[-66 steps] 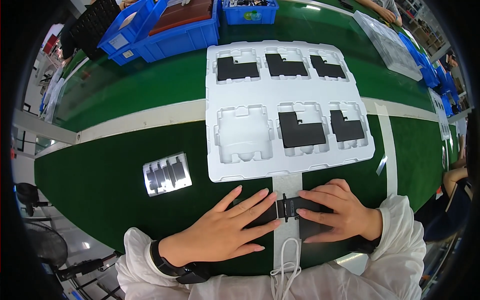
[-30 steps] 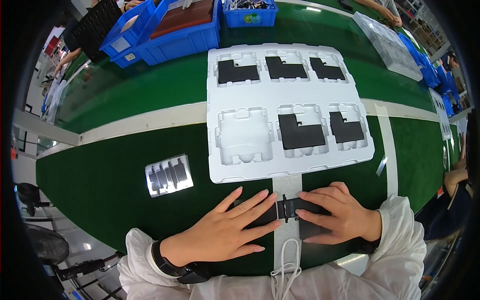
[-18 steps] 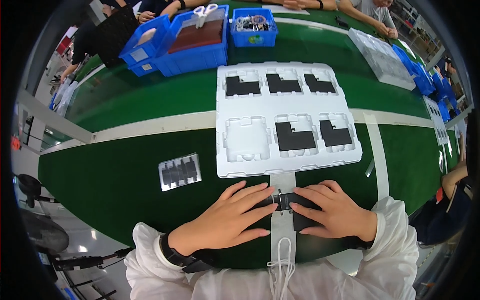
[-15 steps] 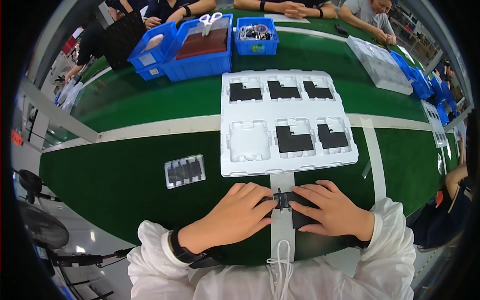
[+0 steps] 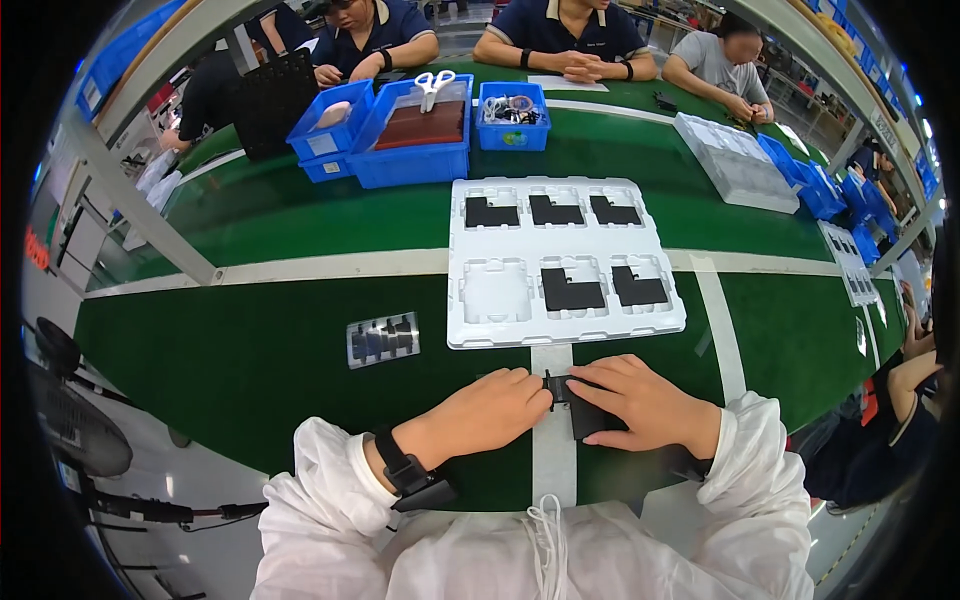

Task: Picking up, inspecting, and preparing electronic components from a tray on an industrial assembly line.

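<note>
Lower centre of the frame: both hands press a small black flat part (image 5: 580,405) on the green counter (image 5: 250,360), left hand (image 5: 495,405) curled at its edge, right hand (image 5: 645,405) flat over it, just below a white moulded tray (image 5: 560,262)

One white moulded tray (image 5: 560,262) sits at frame centre with six pockets: five hold black flat parts (image 5: 572,290) and one, lower left, holds none. Three blue bins (image 5: 415,150) stand at upper centre, with further blue bins at the right edge. One small clear tray (image 5: 383,339) lies left of centre.
</note>
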Available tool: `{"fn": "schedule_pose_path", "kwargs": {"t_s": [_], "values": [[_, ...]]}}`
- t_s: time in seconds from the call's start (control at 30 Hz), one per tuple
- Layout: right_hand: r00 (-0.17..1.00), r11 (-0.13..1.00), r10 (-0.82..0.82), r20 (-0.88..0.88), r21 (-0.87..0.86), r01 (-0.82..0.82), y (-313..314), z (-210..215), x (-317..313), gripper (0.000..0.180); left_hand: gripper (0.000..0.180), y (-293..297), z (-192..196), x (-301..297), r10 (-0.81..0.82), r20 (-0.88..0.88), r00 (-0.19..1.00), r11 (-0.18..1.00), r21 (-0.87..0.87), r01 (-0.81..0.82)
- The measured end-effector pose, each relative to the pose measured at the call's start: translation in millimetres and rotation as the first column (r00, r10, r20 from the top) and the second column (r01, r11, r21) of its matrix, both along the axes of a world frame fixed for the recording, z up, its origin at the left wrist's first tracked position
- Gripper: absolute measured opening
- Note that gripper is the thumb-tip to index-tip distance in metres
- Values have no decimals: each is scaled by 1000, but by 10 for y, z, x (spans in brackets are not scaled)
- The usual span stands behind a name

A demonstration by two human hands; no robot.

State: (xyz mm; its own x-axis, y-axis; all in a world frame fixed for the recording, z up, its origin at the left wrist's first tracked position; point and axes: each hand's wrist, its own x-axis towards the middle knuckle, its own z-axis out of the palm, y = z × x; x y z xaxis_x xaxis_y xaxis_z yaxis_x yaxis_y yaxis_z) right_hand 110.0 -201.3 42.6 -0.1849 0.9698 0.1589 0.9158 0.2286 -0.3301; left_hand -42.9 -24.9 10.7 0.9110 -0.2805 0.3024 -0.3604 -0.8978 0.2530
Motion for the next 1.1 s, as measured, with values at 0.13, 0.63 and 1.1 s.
{"fn": "schedule_pose_path", "kwargs": {"t_s": [0.13,0.63,1.1], "values": [[1000,1000,-3,-4,0,3,25,16,-13,60,11,78,-68,18,36,-61,998,978,-204,-48],[-471,931,268,-840,351,-96,146,74,-38,67,8,66,483,7,189,58,980,794,-596,-118],[-493,962,245,-835,272,18,416,50,-420,52,14,-285,876,-38,382,-62,922,-29,-998,-55]]}}
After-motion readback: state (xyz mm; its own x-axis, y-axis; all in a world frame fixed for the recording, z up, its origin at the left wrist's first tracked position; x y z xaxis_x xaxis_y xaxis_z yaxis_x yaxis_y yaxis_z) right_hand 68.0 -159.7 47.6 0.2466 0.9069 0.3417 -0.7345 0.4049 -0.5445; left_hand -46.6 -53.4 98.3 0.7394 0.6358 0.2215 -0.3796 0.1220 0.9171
